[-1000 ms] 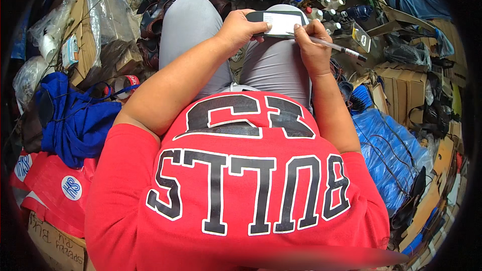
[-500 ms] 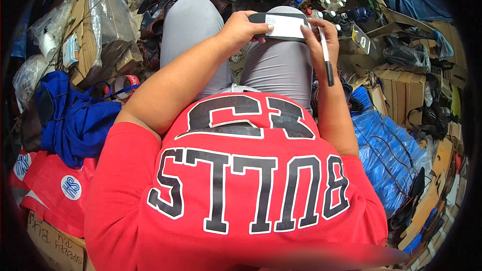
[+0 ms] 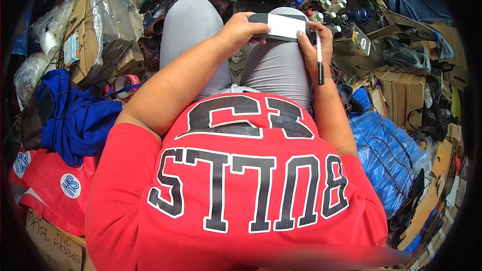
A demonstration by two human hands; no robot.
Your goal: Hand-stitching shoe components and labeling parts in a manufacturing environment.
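Note:
Above my right knee, a dark flat piece with a rounded end [image 3: 259, 18] is held out level. A small white paper [image 3: 284, 26] lies on top of it, with no marks I can make out. My left hand [image 3: 241, 30] grips the rounded end, thumb on top near the paper's edge and fingers underneath. At the other end my right hand [image 3: 318, 46] pinches the piece, its thumb at the paper's lower right corner. A white pen with a black end [image 3: 320, 62] is tucked in the fingers of that same hand, black end pointing down toward my wrist.
Several small bottles [image 3: 335, 5] stand beyond my right hand. Blue plastic wrapping [image 3: 384, 150] and folded cardboard [image 3: 401, 90] lie to the right. On the left are blue cloth [image 3: 75, 115], a red plastic bag [image 3: 55, 190], clear plastic [image 3: 108, 15] and dark shoes [image 3: 154, 20].
The pen has swung more upright, its black end shifting left. My right hand has moved slightly left and down along the piece. Faint lines seen earlier on the paper no longer show.

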